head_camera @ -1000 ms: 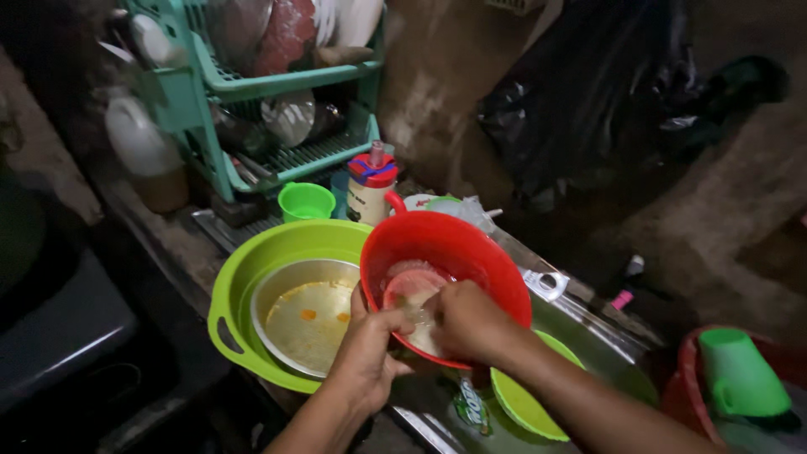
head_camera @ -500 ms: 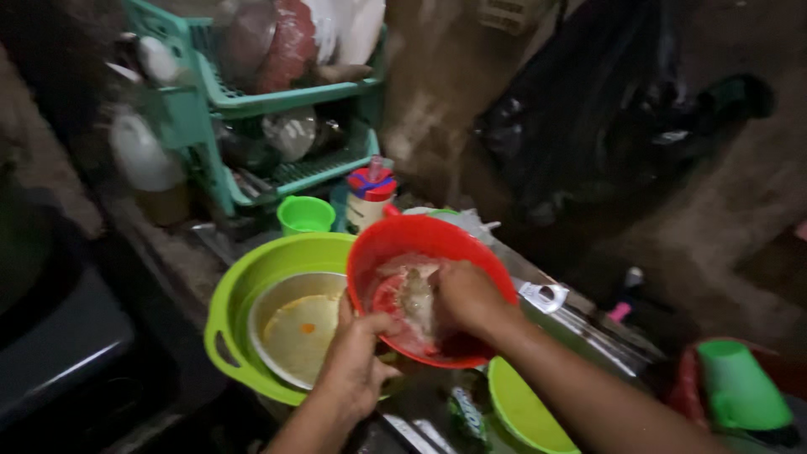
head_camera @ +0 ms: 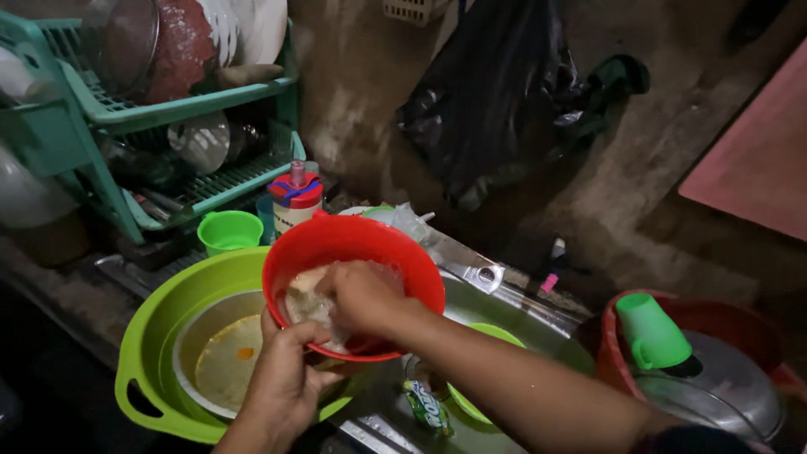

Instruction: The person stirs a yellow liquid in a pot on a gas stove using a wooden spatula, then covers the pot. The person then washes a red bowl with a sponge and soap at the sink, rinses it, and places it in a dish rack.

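Note:
My left hand (head_camera: 283,372) grips the near rim of a red plastic bowl (head_camera: 370,242) and holds it tilted over the sink. My right hand (head_camera: 363,294) is inside the bowl, pressing a wet pale sponge or cloth (head_camera: 307,304) against its inner wall. Below the bowl to the left sits a large lime-green basin (head_camera: 172,307) with a metal bowl (head_camera: 220,357) of murky yellowish water inside it.
A teal dish rack (head_camera: 181,113) with plates and pots stands at the back left. A small green cup (head_camera: 229,230) and a red-lidded container (head_camera: 296,197) sit by it. A green bowl (head_camera: 496,336) lies in the steel sink (head_camera: 538,315). At right, a red basin (head_camera: 740,319) holds a pot lid and green cup (head_camera: 651,332).
The red bowl has been turned and tilted while my right hand rubbed around inside it. My left hand shifted its hold along the rim. The camera moved slightly.

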